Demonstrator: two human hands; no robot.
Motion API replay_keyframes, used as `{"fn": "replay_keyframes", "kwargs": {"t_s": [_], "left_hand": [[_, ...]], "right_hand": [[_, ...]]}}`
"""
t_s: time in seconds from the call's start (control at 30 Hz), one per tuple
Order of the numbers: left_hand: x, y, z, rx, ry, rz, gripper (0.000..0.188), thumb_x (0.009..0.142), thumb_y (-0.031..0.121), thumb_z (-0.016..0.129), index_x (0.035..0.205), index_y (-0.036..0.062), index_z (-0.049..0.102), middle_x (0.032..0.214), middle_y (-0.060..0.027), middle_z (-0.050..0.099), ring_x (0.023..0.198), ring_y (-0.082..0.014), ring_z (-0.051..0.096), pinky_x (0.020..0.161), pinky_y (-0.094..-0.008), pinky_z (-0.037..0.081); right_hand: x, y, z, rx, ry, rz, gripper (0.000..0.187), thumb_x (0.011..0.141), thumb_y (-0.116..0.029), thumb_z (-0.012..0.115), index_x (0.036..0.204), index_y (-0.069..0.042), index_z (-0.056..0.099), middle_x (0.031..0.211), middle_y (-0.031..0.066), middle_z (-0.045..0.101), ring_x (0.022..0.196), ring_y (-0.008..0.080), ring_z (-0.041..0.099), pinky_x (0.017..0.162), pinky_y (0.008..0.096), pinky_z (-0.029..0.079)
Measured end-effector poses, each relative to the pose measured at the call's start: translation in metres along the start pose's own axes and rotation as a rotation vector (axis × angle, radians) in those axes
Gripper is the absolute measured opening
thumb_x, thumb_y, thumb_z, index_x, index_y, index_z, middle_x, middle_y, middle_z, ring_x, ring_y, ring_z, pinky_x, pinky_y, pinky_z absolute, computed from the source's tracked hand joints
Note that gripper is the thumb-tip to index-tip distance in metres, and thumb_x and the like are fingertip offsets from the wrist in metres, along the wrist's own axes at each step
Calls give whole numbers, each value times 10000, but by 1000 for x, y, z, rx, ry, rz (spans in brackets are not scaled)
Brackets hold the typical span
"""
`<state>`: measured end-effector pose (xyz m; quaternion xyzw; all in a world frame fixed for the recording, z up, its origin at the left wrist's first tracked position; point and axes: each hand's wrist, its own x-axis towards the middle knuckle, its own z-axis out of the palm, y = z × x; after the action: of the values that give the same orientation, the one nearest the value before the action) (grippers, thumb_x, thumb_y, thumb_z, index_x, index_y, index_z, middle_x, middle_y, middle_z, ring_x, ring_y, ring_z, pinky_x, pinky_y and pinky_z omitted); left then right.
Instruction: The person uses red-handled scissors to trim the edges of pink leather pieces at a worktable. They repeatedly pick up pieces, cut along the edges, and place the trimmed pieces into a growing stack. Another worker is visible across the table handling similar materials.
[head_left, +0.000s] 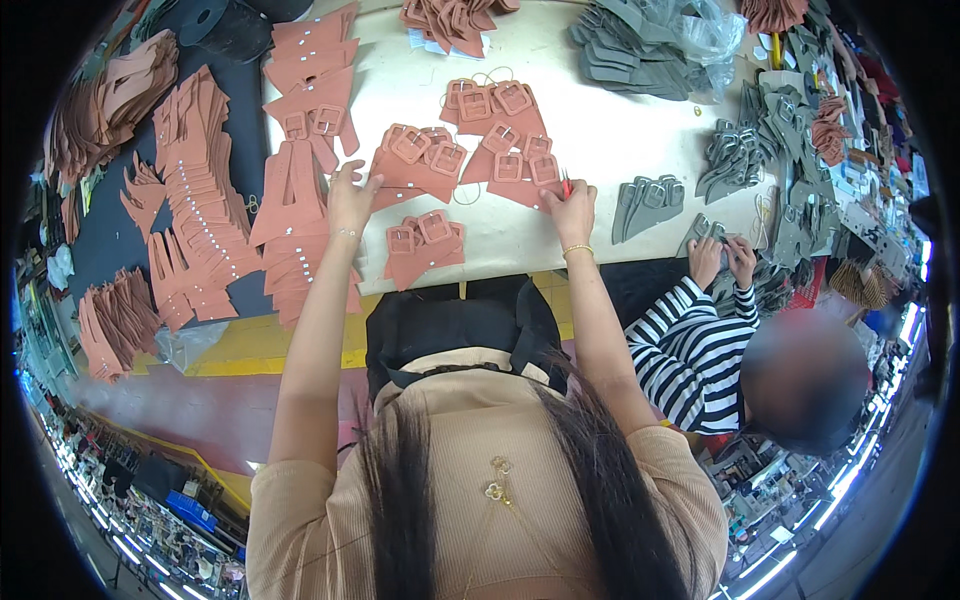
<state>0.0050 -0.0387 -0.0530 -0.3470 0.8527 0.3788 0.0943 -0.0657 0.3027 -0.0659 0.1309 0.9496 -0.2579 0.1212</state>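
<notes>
My left hand (352,198) has its thumb and fingers apart at the left edge of a terracotta bundle of buckled straps (412,162). In my right hand (572,213) is a slim red tool (566,186); its kind is mostly hidden by the fingers. That hand is at the lower right corner of another terracotta bundle (512,172) with covered square buckles. Farther back lies a third such bundle (490,105), and a smaller one (424,246) sits near the table's front edge, between my forearms.
Rows of terracotta pieces (200,190) cover the dark left part of the table. Green-grey buckled pieces (650,203) lie to the right on the pale tabletop (590,140). Beside me on the right, a person in striped sleeves (690,350) handles green-grey pieces. A clear plastic bag (705,45) is at the back.
</notes>
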Motion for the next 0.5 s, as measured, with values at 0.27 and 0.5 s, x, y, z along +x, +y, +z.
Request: {"fn": "replay_keyframes", "kwargs": {"t_s": [0.27,0.5], "left_hand": [[15,14,19,261,-7,208,523,736,270,780,1153,30,574,1070,-164,602,1040,-305,579,877,-393,472],[28,6,18,134,-196,79,359,794,262,728,1009,-8,628,857,-137,661,740,-293,638,719,-388,510]], "right_hand": [[-23,-32,-72,61,-257,-175,237,787,-201,699,895,-12,606,761,192,650,731,355,645,656,392,485],[-72,-72,-91,405,-583,-137,206,852,-190,650,941,-5,633,740,122,649,672,135,577,658,303,472]]}}
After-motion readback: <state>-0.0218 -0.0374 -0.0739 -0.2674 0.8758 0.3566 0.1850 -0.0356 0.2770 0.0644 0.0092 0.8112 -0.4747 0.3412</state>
